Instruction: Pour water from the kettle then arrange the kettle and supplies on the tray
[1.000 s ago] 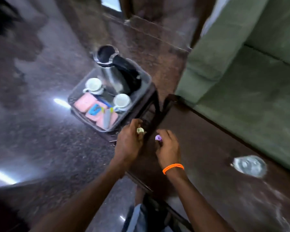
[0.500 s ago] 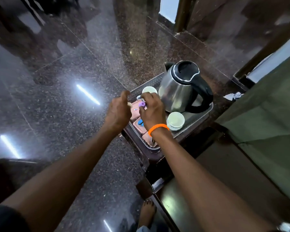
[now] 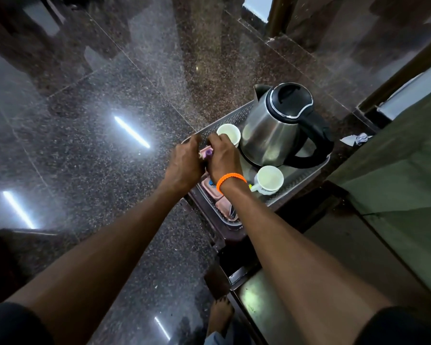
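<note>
One grey tray [image 3: 306, 178] rests on a dark stand above the polished granite floor [image 3: 90, 125]. It carries one steel kettle [image 3: 271, 130] with a black lid and handle, standing upright at the far right of the tray. Two white cups are present: the far cup [image 3: 228, 131] stands just beside the kettle's left flank, and the near cup [image 3: 269, 180] sits in front of the kettle base. Pink sachets [image 3: 213, 191] lie along the tray's left side; their count cannot be determined because the wrists cover most of them. One orange wristband [image 3: 230, 179] circles the right wrist. Both forearms extend forward and converge over the tray's left edge. The right hand [image 3: 222, 155] is curled, pinching one small purple item [image 3: 207, 153] between thumb and fingers. The left hand [image 3: 184, 163] is closed knuckles-up, touching the right; a pale object shows at its fingertips, but whether it is gripped cannot be determined.
</note>
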`<state>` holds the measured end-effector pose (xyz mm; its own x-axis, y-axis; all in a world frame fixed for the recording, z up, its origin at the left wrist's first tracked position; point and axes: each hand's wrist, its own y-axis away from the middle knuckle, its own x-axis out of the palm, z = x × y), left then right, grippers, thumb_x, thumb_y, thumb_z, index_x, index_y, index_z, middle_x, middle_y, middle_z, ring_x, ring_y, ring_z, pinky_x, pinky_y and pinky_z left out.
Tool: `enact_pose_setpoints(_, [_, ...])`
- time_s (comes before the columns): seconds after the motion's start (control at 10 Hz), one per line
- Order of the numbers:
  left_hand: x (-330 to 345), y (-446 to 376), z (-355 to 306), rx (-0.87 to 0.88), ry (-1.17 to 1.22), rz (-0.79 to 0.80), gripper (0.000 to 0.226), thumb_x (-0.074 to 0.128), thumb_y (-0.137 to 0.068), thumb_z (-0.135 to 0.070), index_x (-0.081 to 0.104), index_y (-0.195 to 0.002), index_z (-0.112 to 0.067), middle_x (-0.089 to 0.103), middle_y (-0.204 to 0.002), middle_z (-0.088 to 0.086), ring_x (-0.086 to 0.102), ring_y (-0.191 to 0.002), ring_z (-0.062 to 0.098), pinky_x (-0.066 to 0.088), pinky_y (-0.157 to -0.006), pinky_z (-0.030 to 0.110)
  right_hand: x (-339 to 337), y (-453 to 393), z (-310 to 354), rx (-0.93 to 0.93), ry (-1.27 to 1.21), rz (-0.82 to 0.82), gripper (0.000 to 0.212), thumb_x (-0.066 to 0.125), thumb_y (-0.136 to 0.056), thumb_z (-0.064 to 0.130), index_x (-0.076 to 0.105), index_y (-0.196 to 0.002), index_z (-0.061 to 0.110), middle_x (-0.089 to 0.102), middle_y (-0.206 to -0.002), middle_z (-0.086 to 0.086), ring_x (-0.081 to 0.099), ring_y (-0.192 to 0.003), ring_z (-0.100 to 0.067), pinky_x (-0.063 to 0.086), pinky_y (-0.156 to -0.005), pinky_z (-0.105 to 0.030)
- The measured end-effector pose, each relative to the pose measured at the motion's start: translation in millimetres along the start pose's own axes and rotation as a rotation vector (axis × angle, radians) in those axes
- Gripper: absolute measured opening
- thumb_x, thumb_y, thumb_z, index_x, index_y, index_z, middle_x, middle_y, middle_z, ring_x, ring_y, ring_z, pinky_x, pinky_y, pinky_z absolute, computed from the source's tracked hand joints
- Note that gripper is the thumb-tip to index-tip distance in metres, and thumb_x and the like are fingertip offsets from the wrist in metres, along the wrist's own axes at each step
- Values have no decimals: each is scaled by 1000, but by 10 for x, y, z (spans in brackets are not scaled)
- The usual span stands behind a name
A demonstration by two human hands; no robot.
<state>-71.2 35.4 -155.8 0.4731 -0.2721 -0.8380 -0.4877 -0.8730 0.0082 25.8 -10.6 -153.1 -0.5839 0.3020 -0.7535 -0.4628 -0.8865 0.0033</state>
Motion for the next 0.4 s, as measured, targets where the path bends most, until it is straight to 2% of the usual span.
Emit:
enact_pose_setpoints(0.2, [-71,31,-61,-46,-41,48,56,71,-85,-17,53,-138,-10,69,-111,24,66,-101,41,53,-79,42,-149,58,-34,-38,8,24,31,59,-81,-4,63,-111,6,59,-111,-19,59,-99,-40,51,-76,-46])
enact_pose_setpoints(0.3, [-167,83,-138,30,-46,18,51,62,-87,-8,54,-137,-5,64,-126,24,55,-121,40,50,-96,47,-301,124,-49,-117,73,-7,37,61,-85,2,63,-121,8,62,-121,-15,58,-111,-37,50,-90,-46])
enact_pose_setpoints(0.4, [-302,133,-328,139,-83,-70,49,56,-96,-13,51,-143,0,53,-148,22,44,-141,39,38,-116,48,-527,214,-21,-214,170,-124,39,57,-89,9,61,-128,8,60,-135,-13,54,-127,-32,45,-103,-45])
